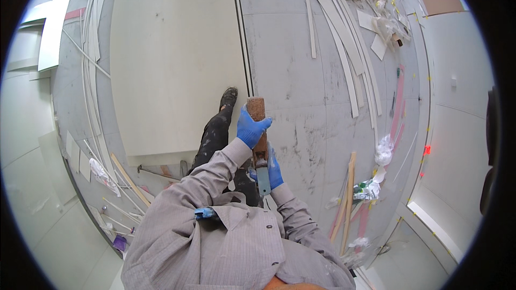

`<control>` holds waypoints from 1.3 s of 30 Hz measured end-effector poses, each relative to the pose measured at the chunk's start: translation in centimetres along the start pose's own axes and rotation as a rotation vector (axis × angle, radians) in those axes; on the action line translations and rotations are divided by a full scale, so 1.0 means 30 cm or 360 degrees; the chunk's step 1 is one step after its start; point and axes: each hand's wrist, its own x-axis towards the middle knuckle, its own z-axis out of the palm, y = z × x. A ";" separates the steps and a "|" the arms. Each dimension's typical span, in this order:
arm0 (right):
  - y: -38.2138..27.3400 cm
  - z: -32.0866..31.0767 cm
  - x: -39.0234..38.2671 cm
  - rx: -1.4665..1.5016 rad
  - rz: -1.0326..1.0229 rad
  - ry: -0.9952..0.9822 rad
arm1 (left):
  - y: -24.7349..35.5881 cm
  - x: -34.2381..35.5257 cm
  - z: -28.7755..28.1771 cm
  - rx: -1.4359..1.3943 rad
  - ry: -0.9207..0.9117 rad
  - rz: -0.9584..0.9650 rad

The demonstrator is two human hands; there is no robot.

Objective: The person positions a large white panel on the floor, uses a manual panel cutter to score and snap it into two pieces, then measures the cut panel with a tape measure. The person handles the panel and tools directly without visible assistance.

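Observation:
Both my hands wear blue gloves and hold a wooden hand plane [260, 147] in front of my body. Its body is a worn brown block, and a grey-blue metal iron [263, 181] with a small hole sticks out toward me. My left hand [251, 129] wraps round the farther part of the block, thumb across the top. Closer to me, my right hand [274, 169] is closed round the plane from the right and beneath, partly hidden by the iron. Under the plane, on the left, lies a large cream panel [177, 64] with a dark line along its right edge.
White strips [344, 48] lie at the far right, more strips [88, 75] at the left. Wooden battens [348, 198] and crumpled plastic [384, 150] are on the right floor. My shoe [229, 96] is at the panel's right edge; a hammer-like tool [156, 172] lies near its front edge.

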 end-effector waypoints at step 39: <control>-1.213 0.482 1.691 -0.1038 -0.0271 0.0091 | 1.007 1.818 -0.199 0.0069 0.0087 0.0077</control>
